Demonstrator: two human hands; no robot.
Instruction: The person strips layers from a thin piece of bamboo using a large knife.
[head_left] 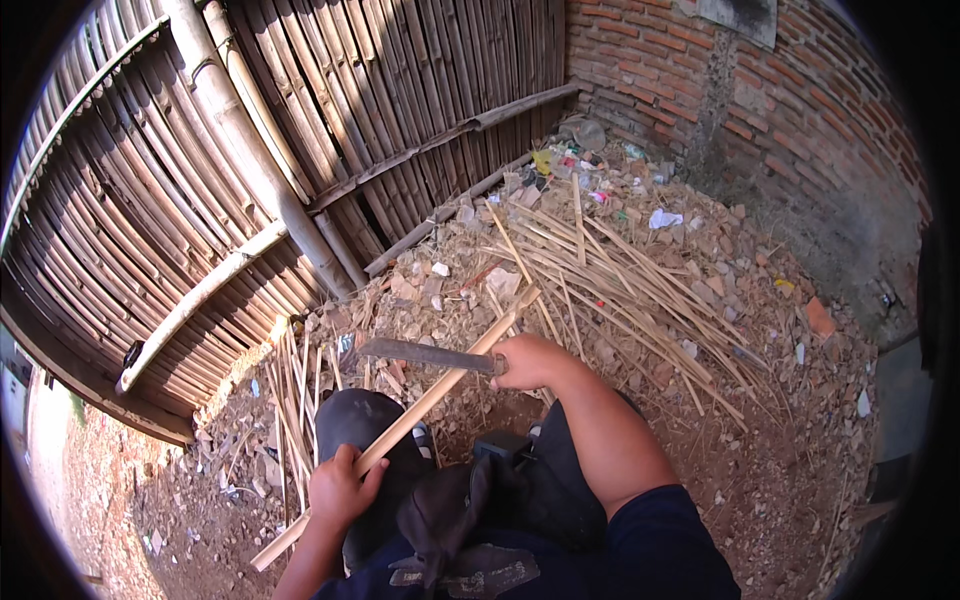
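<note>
Gripping a bamboo strip (420,405) low, the left hand (340,490) steadies it beneath the right hand's (530,362) clasped blade (420,354)

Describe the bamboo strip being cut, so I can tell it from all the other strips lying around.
Start at the bamboo fence on the left, then look down to the person's lap at the picture's lower middle. The bamboo strip slants from the left hand up toward the pile of strips. Unlike the rest, it is off the ground, gripped, with the right hand laying a knife across it.
</note>
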